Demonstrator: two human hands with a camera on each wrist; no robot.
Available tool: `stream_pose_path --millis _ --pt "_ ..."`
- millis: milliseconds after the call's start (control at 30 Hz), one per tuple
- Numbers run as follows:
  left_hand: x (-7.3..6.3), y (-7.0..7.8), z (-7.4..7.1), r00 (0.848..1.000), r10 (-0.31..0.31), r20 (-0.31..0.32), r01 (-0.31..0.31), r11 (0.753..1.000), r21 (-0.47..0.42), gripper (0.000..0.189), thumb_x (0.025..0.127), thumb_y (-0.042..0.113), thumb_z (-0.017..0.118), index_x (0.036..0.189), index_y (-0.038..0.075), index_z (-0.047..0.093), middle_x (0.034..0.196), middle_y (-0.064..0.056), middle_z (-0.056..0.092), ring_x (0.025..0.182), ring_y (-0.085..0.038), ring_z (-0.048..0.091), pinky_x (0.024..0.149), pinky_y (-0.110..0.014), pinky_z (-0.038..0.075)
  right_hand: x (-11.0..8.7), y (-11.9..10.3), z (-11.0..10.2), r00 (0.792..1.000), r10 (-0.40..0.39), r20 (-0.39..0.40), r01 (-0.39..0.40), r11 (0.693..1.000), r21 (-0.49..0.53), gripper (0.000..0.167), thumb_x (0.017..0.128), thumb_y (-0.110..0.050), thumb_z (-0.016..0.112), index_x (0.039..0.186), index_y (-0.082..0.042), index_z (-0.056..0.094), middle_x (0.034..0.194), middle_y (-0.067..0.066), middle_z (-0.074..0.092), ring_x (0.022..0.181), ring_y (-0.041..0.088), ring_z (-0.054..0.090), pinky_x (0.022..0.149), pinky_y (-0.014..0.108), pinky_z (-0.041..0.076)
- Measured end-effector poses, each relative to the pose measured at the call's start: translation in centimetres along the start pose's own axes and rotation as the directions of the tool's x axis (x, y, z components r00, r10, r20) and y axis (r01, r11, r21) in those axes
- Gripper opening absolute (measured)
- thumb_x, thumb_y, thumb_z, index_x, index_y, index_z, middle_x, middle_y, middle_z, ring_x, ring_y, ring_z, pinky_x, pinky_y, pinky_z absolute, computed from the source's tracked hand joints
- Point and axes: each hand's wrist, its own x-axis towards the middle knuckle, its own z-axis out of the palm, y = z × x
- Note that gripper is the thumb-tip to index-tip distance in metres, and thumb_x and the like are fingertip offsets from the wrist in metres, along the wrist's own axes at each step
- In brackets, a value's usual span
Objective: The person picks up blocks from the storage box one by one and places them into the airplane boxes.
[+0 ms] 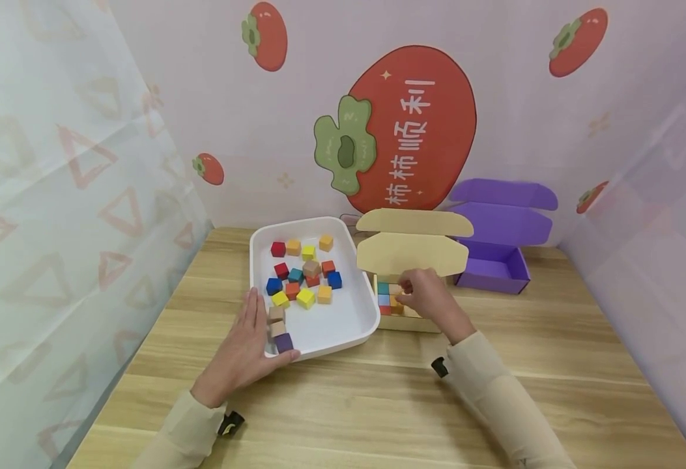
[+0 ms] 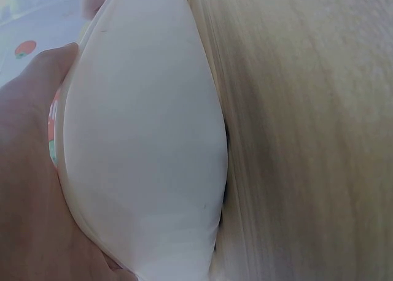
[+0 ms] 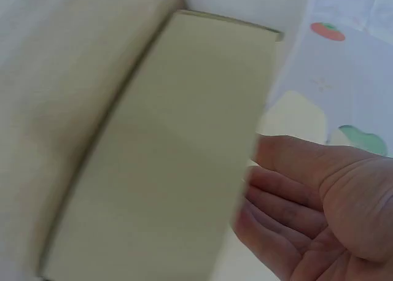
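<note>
My left hand (image 1: 244,352) rests on the near-left corner of a white tray (image 1: 343,335), fingers straight along its left side and thumb on the front rim. In the left wrist view the thumb (image 2: 52,66) lies at the rim, above the tray's outer wall (image 2: 144,134). Coloured wooden cubes lie in the tray, among them a purple cube (image 1: 283,342) near my thumb. My right hand (image 1: 430,296) reaches into a pale yellow box (image 1: 407,323), fingers bent down over the cubes there. The box's front wall (image 3: 166,140) hides those fingertips; I cannot tell whether they pinch a cube.
The yellow box's lid (image 1: 413,254) stands raised behind my right hand. A purple box (image 1: 492,277) with its lid up stands to the back right. The wooden table (image 1: 343,417) meets a patterned cloth backdrop (image 1: 513,98) at the rear.
</note>
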Motion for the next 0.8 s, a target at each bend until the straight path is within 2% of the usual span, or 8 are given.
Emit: stream_pose_path --millis 167,267,433,567,667,800 --pt "0.0 0.0 0.0 1.0 0.005 -0.011 -0.005 1.0 0.002 0.136 0.082 0.089 0.058 0.167 -0.005 0.007 0.178 -0.023 -0.003 0.165 -0.046 0.005 0.124 -0.066 0.029 1.3 -3.5 -1.8 0.998 -0.042 0.04 0.041 0.999 0.021 0.022 0.089 -0.01 0.083 0.109 0.001 0.08 0.108 0.018 0.081 0.099 0.033 0.077 0.088 0.049 0.065" --pt "0.1 0.0 0.1 1.0 0.005 -0.009 -0.005 1.0 -0.003 0.137 0.081 0.089 0.058 0.167 -0.004 0.007 0.178 -0.023 -0.003 0.165 -0.046 0.005 0.124 -0.066 0.029 2.4 -5.7 -2.3 0.996 -0.046 0.077 0.044 0.999 0.03 0.026 0.09 -0.013 0.085 0.112 -0.001 0.081 0.113 0.016 0.08 0.104 0.033 0.077 0.091 0.048 0.065" --pt "0.1 0.0 0.1 1.0 0.002 -0.003 -0.002 1.0 -0.009 0.137 0.081 0.089 0.058 0.167 -0.004 0.006 0.178 -0.023 -0.003 0.165 -0.046 0.005 0.124 -0.066 0.029 4.8 -9.1 -1.9 0.992 -0.032 0.124 0.031 0.999 0.008 0.038 0.09 -0.021 0.086 0.122 -0.003 0.078 0.118 0.014 0.079 0.107 0.029 0.076 0.091 0.04 0.066" --pt "0.1 -0.1 0.2 1.0 -0.004 -0.002 0.004 1.0 -0.012 0.137 0.08 0.09 0.057 0.168 -0.003 0.006 0.178 -0.022 -0.004 0.165 -0.046 0.005 0.124 -0.067 0.029 6.8 -11.2 -1.1 0.987 0.004 0.16 -0.007 1.0 0.015 0.039 0.093 -0.022 0.083 0.127 -0.003 0.076 0.122 0.013 0.077 0.111 0.027 0.072 0.093 0.038 0.065" --pt "0.1 -0.1 0.1 1.0 0.0 -0.007 0.0 1.0 -0.007 0.137 0.08 0.09 0.057 0.168 -0.003 0.006 0.178 -0.022 -0.003 0.165 -0.046 0.005 0.124 -0.066 0.029 8.5 -12.2 -0.2 0.982 0.03 0.184 -0.036 0.999 0.026 0.035 0.094 -0.021 0.082 0.124 -0.003 0.077 0.118 0.011 0.077 0.108 0.025 0.065 0.091 0.035 0.063" --pt "0.1 -0.2 0.1 1.0 0.013 -0.014 -0.013 1.0 0.0 0.137 0.081 0.089 0.058 0.168 -0.003 0.007 0.178 -0.022 -0.003 0.165 -0.046 0.005 0.125 -0.065 0.028 10.5 -12.9 1.3 0.973 0.069 0.219 -0.083 0.995 0.053 0.032 0.093 -0.027 0.084 0.114 -0.005 0.08 0.091 0.01 0.072 0.087 0.024 0.062 0.073 0.028 0.057"
